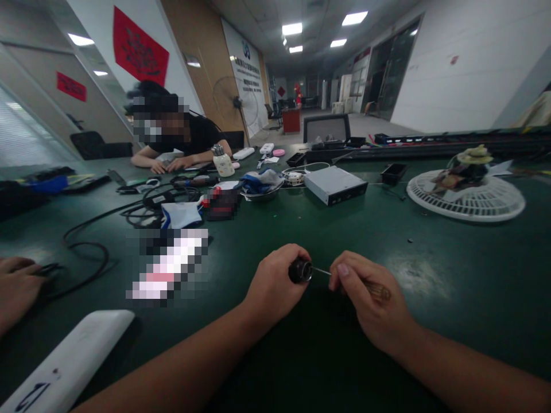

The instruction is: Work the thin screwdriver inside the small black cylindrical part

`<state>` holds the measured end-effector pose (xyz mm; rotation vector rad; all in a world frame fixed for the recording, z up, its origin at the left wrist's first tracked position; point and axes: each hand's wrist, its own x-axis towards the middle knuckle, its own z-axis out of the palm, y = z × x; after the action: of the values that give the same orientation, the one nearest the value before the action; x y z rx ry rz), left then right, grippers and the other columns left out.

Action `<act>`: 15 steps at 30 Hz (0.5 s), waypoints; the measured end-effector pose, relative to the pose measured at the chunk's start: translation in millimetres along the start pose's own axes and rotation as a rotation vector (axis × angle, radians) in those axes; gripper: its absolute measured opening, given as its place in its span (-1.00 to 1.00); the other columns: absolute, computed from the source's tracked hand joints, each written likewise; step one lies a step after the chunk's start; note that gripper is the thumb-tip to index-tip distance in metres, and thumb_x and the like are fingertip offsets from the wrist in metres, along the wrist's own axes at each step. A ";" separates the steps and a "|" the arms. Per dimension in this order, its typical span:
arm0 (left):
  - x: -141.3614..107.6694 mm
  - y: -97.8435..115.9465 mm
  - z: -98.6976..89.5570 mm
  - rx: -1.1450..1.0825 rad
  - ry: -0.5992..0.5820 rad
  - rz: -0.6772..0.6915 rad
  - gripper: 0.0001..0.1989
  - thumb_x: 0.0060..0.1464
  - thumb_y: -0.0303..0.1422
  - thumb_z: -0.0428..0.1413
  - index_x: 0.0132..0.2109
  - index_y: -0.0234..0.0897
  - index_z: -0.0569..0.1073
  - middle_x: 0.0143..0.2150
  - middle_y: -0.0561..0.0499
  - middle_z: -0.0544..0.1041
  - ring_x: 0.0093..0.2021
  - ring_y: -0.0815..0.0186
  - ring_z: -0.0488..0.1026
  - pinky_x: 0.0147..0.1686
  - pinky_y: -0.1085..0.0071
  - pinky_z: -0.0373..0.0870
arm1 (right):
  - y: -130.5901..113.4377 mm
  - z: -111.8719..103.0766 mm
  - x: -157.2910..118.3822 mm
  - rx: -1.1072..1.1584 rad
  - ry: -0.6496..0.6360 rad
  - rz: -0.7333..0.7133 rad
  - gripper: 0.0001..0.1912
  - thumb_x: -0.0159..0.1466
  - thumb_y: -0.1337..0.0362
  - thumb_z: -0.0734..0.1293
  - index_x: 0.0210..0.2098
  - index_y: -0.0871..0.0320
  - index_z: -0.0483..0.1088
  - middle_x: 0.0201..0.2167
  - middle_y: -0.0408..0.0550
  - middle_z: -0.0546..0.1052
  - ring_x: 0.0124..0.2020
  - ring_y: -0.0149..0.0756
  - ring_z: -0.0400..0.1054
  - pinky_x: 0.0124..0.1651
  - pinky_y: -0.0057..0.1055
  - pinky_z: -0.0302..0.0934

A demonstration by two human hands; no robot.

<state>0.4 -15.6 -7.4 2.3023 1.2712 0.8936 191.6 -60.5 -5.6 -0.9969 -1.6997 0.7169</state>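
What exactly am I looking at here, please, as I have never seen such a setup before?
There is no machine: one camera, worn on a person's head, looks forward and down at their bare hands. The left hand holds a dark cylinder; the right hand holds a thin tool, its shaft reaching toward the cylinder. On the green table lie a silver box, a white grille and cables, among other things. Another person sits across the table.
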 end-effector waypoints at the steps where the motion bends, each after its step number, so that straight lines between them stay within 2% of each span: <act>1: 0.0 -0.2 0.1 0.002 0.002 -0.002 -0.81 -0.01 -0.55 0.18 -0.23 -0.21 0.45 -0.26 0.06 0.55 -0.23 0.25 0.48 -0.25 0.32 0.34 | -0.7 -0.1 0.5 0.003 -0.021 -0.012 -0.65 0.46 0.22 0.19 -0.43 0.14 0.40 -0.43 -0.14 0.40 -0.41 -0.36 0.29 -0.34 -0.36 0.12; 6: -0.3 -0.3 0.7 0.012 -0.002 -0.007 -0.77 -0.05 -0.59 0.19 -0.24 -0.21 0.45 -0.27 0.07 0.54 -0.25 0.24 0.47 -0.25 0.31 0.33 | -2.9 -1.2 0.7 0.035 -0.141 -0.039 -0.64 0.46 0.23 0.17 -0.43 0.15 0.40 -0.43 -0.13 0.41 -0.41 -0.36 0.31 -0.34 -0.36 0.13; 12: 0.1 0.1 0.0 0.035 0.000 0.034 -0.77 -0.01 -0.59 0.19 -0.21 -0.20 0.48 -0.22 0.06 0.56 -0.19 0.23 0.47 -0.17 0.27 0.33 | 0.5 1.2 -1.9 -0.012 0.022 -0.006 -0.58 0.49 0.21 0.13 -0.49 0.14 0.33 -0.50 -0.15 0.35 -0.45 -0.36 0.28 -0.36 -0.35 0.11; 15: 0.4 -0.1 -0.9 0.052 0.008 0.046 -0.74 -0.01 -0.60 0.20 -0.19 -0.19 0.50 -0.21 0.08 0.57 -0.17 0.24 0.48 -0.12 0.26 0.33 | 0.0 0.8 -0.7 0.003 0.025 -0.011 -0.59 0.49 0.21 0.13 -0.47 0.13 0.34 -0.47 -0.15 0.36 -0.43 -0.36 0.29 -0.35 -0.35 0.12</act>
<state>-0.1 -15.2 -6.7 2.3789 1.2642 0.8963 190.9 -61.0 -6.2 -0.9892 -1.6810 0.6973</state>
